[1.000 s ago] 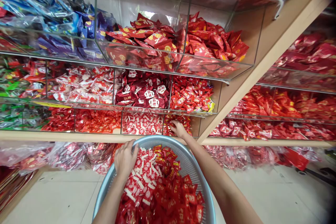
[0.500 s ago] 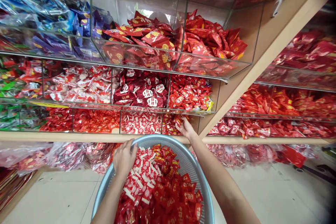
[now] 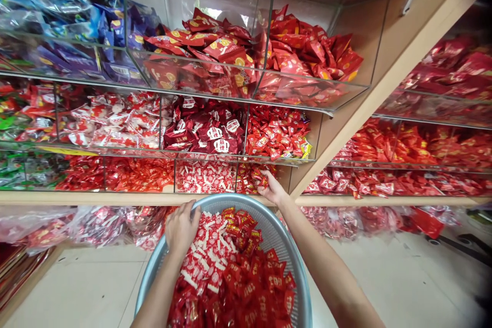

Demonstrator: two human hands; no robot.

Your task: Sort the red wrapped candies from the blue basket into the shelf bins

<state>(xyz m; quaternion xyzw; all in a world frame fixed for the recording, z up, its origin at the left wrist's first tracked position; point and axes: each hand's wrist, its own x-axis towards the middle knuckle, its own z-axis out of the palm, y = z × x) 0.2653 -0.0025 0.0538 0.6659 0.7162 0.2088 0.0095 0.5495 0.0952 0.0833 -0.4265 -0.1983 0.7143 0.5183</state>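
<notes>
My left hand (image 3: 181, 229) grips the far left rim of a round grey-blue plastic basket (image 3: 303, 271), fingers bent over its edge. Inside lie red-and-white wrapped candies (image 3: 205, 253), with red and gold candies (image 3: 240, 225) behind and larger shiny red packets (image 3: 265, 287) to the right. Beyond the rim, my right hand (image 3: 270, 188) reaches into the bottom shelf's rightmost bin, its fingers curled around red wrapped candies (image 3: 262, 180). How many it holds is hidden.
Clear-walled bins of sweets fill the shelves above, including orange-printed red packets (image 3: 221, 46) and maroon packets (image 3: 209, 130). A slanting wooden post (image 3: 346, 128) stands right of my right hand. Plastic bags (image 3: 102, 225) of sweets sit below the shelf. Pale floor tiles (image 3: 100, 282) show.
My right hand has shifted slightly within the bin, and its fingers are now more curled around the candies. My left hand stays on the basket rim. The view has moved a little.
</notes>
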